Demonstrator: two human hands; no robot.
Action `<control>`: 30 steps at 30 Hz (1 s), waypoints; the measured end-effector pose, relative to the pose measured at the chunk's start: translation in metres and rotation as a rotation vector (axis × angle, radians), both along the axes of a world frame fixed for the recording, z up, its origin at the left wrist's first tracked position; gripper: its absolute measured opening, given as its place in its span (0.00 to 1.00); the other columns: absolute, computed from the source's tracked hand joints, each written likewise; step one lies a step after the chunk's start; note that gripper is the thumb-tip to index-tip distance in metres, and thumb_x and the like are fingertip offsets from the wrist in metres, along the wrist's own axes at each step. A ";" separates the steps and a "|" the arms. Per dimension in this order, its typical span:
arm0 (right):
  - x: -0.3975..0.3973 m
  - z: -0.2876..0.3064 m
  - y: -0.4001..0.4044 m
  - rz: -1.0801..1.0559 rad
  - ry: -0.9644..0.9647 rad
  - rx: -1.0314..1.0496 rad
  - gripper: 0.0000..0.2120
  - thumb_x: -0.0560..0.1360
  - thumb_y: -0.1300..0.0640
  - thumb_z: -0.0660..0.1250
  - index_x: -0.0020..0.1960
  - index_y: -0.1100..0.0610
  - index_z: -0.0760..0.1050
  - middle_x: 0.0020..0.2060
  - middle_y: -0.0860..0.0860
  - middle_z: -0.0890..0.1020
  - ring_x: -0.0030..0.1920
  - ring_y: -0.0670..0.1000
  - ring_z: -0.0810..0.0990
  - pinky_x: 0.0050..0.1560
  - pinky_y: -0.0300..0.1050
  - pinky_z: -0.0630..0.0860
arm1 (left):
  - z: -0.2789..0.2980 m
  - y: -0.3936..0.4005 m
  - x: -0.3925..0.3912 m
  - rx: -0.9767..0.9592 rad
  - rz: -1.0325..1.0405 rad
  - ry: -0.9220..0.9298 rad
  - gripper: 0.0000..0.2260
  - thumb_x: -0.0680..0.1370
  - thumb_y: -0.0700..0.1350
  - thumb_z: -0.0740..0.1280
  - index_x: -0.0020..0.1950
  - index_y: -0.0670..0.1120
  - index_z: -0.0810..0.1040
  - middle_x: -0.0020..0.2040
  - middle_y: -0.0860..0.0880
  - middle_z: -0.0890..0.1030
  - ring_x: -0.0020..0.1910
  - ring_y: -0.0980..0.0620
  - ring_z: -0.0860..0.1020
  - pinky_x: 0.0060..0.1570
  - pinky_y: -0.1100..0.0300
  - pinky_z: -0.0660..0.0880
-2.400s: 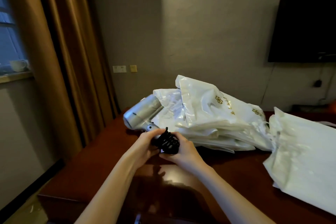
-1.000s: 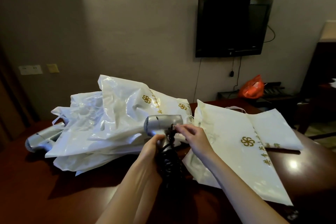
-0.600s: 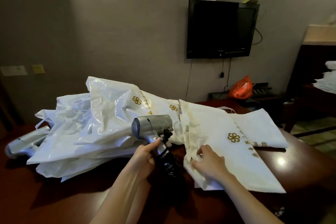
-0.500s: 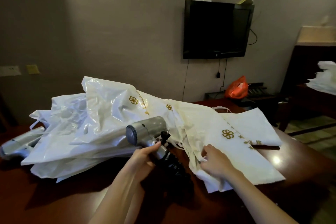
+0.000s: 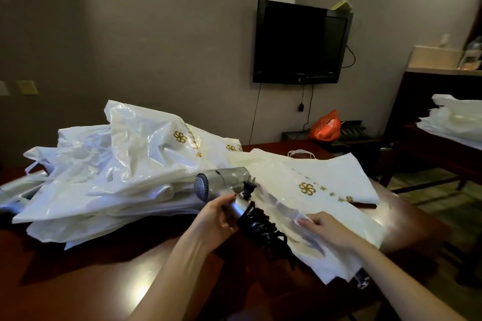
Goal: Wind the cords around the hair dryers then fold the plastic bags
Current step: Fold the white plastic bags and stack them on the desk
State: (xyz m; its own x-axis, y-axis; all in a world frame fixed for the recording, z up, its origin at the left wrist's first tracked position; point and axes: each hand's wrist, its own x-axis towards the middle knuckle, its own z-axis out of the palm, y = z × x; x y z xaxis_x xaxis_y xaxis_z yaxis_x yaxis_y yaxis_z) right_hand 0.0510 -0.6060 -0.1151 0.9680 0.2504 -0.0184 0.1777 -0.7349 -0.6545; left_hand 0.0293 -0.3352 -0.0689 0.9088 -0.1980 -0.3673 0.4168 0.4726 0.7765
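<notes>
The right hand [image 5: 330,229], which a second ago was at the plug [image 5: 247,188] of the hair dryer [image 5: 221,185], has left the black cord [image 5: 260,224] and now has its fingers closed on the near edge of the flat plastic bag [image 5: 326,182] at the right of the table [image 5: 104,273]. The left hand [image 5: 219,219] still has its fingers clamped round the dryer handle, holding the dryer above the table between the two bag piles, the cord coiled on the handle. Judgement: winding of this dryer is complete and bag folding is starting; a second hair dryer [image 5: 15,195] lies far left, partly under the heaped bags [image 5: 125,164], its cord not visible.
</notes>
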 end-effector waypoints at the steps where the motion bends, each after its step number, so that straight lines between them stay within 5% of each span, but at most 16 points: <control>1: 0.001 0.008 -0.010 0.032 0.062 0.003 0.20 0.78 0.47 0.64 0.31 0.54 0.66 0.26 0.46 0.66 0.25 0.41 0.62 0.35 0.40 0.61 | -0.001 -0.001 -0.001 -0.006 -0.001 -0.002 0.10 0.80 0.40 0.62 0.38 0.44 0.71 0.23 0.49 0.74 0.21 0.54 0.75 0.24 0.64 0.72; 3: 0.000 0.025 -0.013 0.029 0.091 -0.123 0.11 0.72 0.47 0.68 0.37 0.52 0.72 0.31 0.46 0.73 0.30 0.41 0.70 0.38 0.44 0.68 | -0.006 -0.003 -0.001 -0.017 0.003 -0.006 0.10 0.80 0.39 0.62 0.38 0.43 0.72 0.24 0.48 0.75 0.23 0.53 0.76 0.27 0.61 0.73; 5: 0.002 0.028 0.002 -0.052 0.043 -0.332 0.22 0.69 0.38 0.70 0.58 0.48 0.73 0.50 0.45 0.78 0.49 0.45 0.78 0.54 0.45 0.75 | -0.012 -0.006 -0.001 -0.027 0.004 -0.013 0.11 0.80 0.38 0.62 0.38 0.41 0.74 0.25 0.47 0.77 0.23 0.52 0.77 0.25 0.62 0.75; 7: -0.001 0.017 0.030 -0.141 -0.081 -0.512 0.26 0.73 0.37 0.66 0.67 0.46 0.70 0.59 0.46 0.76 0.59 0.51 0.76 0.61 0.47 0.72 | -0.017 -0.010 -0.003 -0.044 -0.001 -0.022 0.11 0.80 0.37 0.62 0.37 0.40 0.74 0.26 0.46 0.78 0.23 0.52 0.78 0.24 0.64 0.75; 9: -0.004 0.003 0.052 -0.174 -0.201 -0.583 0.14 0.80 0.45 0.59 0.59 0.50 0.76 0.55 0.50 0.80 0.57 0.54 0.79 0.52 0.46 0.72 | -0.021 -0.012 -0.005 -0.039 -0.007 -0.042 0.11 0.80 0.36 0.63 0.37 0.39 0.75 0.27 0.46 0.78 0.24 0.52 0.79 0.25 0.64 0.76; 12: 0.000 -0.002 0.048 -0.270 -0.163 -0.429 0.20 0.82 0.44 0.52 0.42 0.51 0.76 0.36 0.48 0.78 0.40 0.51 0.79 0.39 0.43 0.69 | -0.023 -0.012 -0.005 -0.029 -0.023 -0.089 0.12 0.80 0.34 0.62 0.37 0.38 0.76 0.28 0.44 0.79 0.26 0.51 0.80 0.27 0.62 0.78; 14: 0.005 0.006 0.031 -0.265 -0.059 -0.175 0.23 0.82 0.42 0.51 0.35 0.52 0.72 0.32 0.48 0.78 0.31 0.49 0.75 0.37 0.41 0.72 | -0.022 -0.013 -0.004 -0.038 -0.022 -0.109 0.11 0.80 0.34 0.62 0.38 0.38 0.76 0.29 0.44 0.80 0.27 0.50 0.81 0.28 0.62 0.78; 16: 0.008 0.020 0.017 -0.236 -0.015 0.017 0.22 0.83 0.47 0.52 0.34 0.57 0.68 0.34 0.52 0.78 0.33 0.50 0.75 0.43 0.46 0.76 | -0.021 -0.017 -0.001 -0.064 -0.023 -0.118 0.07 0.79 0.33 0.62 0.44 0.36 0.78 0.33 0.43 0.82 0.30 0.49 0.83 0.30 0.61 0.79; 20: 0.003 0.049 0.008 -0.217 -0.142 0.135 0.19 0.83 0.51 0.54 0.36 0.58 0.65 0.29 0.49 0.68 0.32 0.48 0.67 0.38 0.43 0.64 | -0.016 -0.039 0.007 -0.103 -0.062 -0.127 0.07 0.77 0.34 0.66 0.55 0.36 0.77 0.41 0.41 0.84 0.39 0.47 0.84 0.35 0.58 0.81; 27: -0.001 0.083 -0.004 -0.142 -0.291 0.055 0.18 0.82 0.54 0.56 0.37 0.60 0.70 0.32 0.50 0.73 0.36 0.48 0.72 0.37 0.40 0.65 | -0.021 -0.107 0.035 -0.039 -0.012 -0.009 0.20 0.79 0.34 0.66 0.70 0.33 0.68 0.58 0.36 0.79 0.50 0.42 0.79 0.39 0.53 0.76; 30: -0.005 0.089 -0.009 -0.105 -0.276 -0.005 0.19 0.82 0.55 0.57 0.33 0.55 0.67 0.30 0.48 0.71 0.33 0.46 0.70 0.35 0.37 0.64 | -0.028 -0.125 0.054 -0.068 0.040 0.057 0.22 0.80 0.34 0.65 0.73 0.33 0.65 0.68 0.33 0.73 0.62 0.37 0.75 0.52 0.47 0.75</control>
